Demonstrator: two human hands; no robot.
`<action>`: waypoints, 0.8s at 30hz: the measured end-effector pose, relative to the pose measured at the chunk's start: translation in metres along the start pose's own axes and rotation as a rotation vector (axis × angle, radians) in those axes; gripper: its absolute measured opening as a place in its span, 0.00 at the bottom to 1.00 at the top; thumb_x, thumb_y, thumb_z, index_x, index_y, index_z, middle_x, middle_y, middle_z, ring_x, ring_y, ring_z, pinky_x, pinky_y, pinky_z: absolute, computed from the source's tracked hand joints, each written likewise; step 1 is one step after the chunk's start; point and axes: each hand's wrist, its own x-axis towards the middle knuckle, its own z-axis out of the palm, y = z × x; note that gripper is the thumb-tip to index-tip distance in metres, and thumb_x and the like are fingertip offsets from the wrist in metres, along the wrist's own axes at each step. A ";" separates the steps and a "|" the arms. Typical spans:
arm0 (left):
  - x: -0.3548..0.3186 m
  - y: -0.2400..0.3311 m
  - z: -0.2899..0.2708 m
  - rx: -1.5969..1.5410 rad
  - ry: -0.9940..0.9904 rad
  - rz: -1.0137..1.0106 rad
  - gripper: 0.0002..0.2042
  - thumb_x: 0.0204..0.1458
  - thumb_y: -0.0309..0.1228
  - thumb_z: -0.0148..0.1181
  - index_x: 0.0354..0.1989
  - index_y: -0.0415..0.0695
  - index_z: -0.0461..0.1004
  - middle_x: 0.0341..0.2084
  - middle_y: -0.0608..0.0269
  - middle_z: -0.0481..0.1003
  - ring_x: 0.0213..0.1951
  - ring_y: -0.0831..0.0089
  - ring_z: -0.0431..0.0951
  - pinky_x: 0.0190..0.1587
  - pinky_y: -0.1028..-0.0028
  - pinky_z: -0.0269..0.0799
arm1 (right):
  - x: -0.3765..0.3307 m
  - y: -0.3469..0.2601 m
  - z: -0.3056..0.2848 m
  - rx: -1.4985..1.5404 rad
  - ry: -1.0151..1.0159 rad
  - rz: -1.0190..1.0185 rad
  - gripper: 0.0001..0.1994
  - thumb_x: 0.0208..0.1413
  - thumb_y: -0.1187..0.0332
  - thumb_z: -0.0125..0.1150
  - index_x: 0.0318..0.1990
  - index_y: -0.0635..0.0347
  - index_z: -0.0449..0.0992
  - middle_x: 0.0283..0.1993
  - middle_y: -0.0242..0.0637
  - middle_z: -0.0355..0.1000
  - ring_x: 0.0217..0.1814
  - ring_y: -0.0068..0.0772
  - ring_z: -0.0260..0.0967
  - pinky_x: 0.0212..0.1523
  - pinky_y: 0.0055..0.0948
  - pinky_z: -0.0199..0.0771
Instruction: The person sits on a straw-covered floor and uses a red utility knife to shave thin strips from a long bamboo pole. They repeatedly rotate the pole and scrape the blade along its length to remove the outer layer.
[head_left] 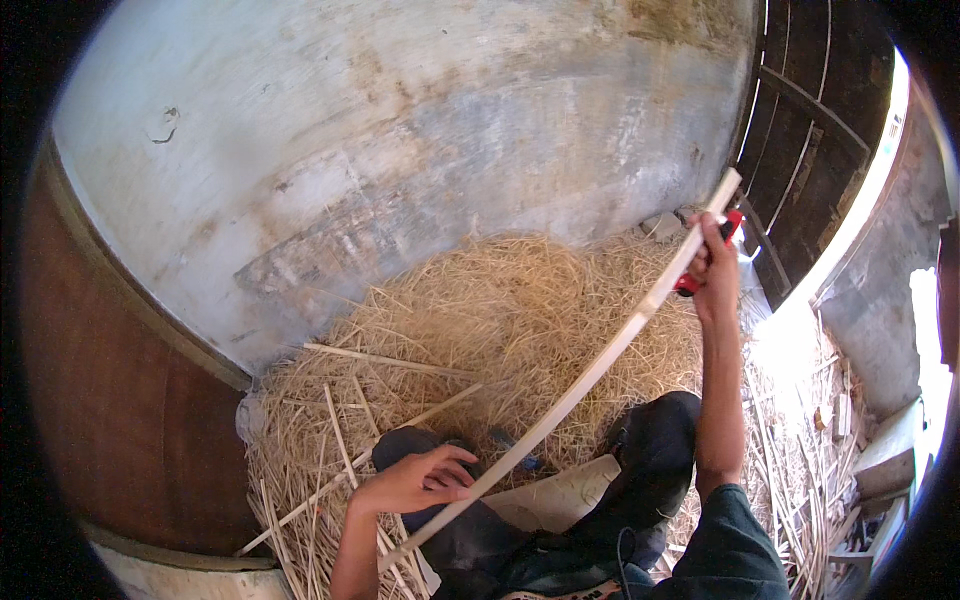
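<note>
1. The right hand (pixel 713 268) is closed around the upper part of a long pale strip (pixel 560 406), with a red-and-black tool (pixel 736 222) in the same grasp (the fingers hide much of it).
2. The strip slants across the person's lap, its upper end near the dark boards (pixel 810 130) and its lower end beyond the left hand (pixel 420 483); a raised joint shows along it.
3. The left hand is loosely spread, fingers slightly bent, not wrapped around the strip; its fingertips are at the strip's edge, but whether they touch I cannot tell.
4. The person sits with dark trousers (pixel 655 440) bent at the knees, a pale flat piece (pixel 560 497) between the legs.
5. A heap of shavings (pixel 520 300) lies in front, against the stained wall (pixel 400 150).
6. Loose sticks (pixel 390 361) lie at left; more lie at right, in bright light.
7. A brown panel (pixel 130 380) stands at far left.
</note>
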 end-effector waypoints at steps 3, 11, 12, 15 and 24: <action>-0.020 0.014 -0.009 0.188 0.104 -0.048 0.25 0.62 0.37 0.68 0.65 0.44 0.68 0.48 0.54 0.81 0.52 0.65 0.82 0.53 0.65 0.80 | 0.003 -0.011 -0.025 0.090 0.088 -0.061 0.15 0.71 0.57 0.59 0.49 0.61 0.78 0.22 0.15 0.57 0.18 0.08 0.47 0.18 0.16 0.43; -0.056 0.019 -0.036 0.425 0.655 0.040 0.23 0.52 0.39 0.77 0.52 0.41 0.78 0.37 0.51 0.83 0.40 0.63 0.86 0.42 0.66 0.79 | 0.013 -0.012 -0.119 0.238 0.205 -0.167 0.16 0.71 0.57 0.59 0.53 0.62 0.75 0.22 0.16 0.52 0.17 0.09 0.45 0.16 0.18 0.43; -0.057 0.022 -0.036 0.428 0.675 0.058 0.23 0.51 0.40 0.78 0.51 0.41 0.78 0.36 0.51 0.84 0.39 0.63 0.86 0.41 0.66 0.79 | 0.018 -0.006 -0.136 0.262 0.222 -0.177 0.16 0.71 0.58 0.59 0.54 0.63 0.75 0.22 0.16 0.51 0.17 0.09 0.45 0.16 0.18 0.43; -0.056 0.027 -0.035 0.558 0.578 0.003 0.21 0.51 0.44 0.77 0.44 0.40 0.82 0.31 0.53 0.83 0.34 0.65 0.86 0.37 0.66 0.78 | 0.020 0.001 -0.159 0.291 0.274 -0.137 0.17 0.72 0.58 0.57 0.55 0.63 0.75 0.22 0.16 0.50 0.17 0.08 0.43 0.16 0.16 0.43; -0.040 0.025 -0.035 0.475 0.578 -0.169 0.20 0.57 0.50 0.70 0.37 0.42 0.85 0.14 0.56 0.75 0.17 0.66 0.78 0.24 0.67 0.67 | -0.001 0.029 -0.176 0.087 0.344 0.009 0.25 0.69 0.51 0.60 0.65 0.56 0.73 0.36 0.22 0.64 0.18 0.09 0.44 0.17 0.15 0.46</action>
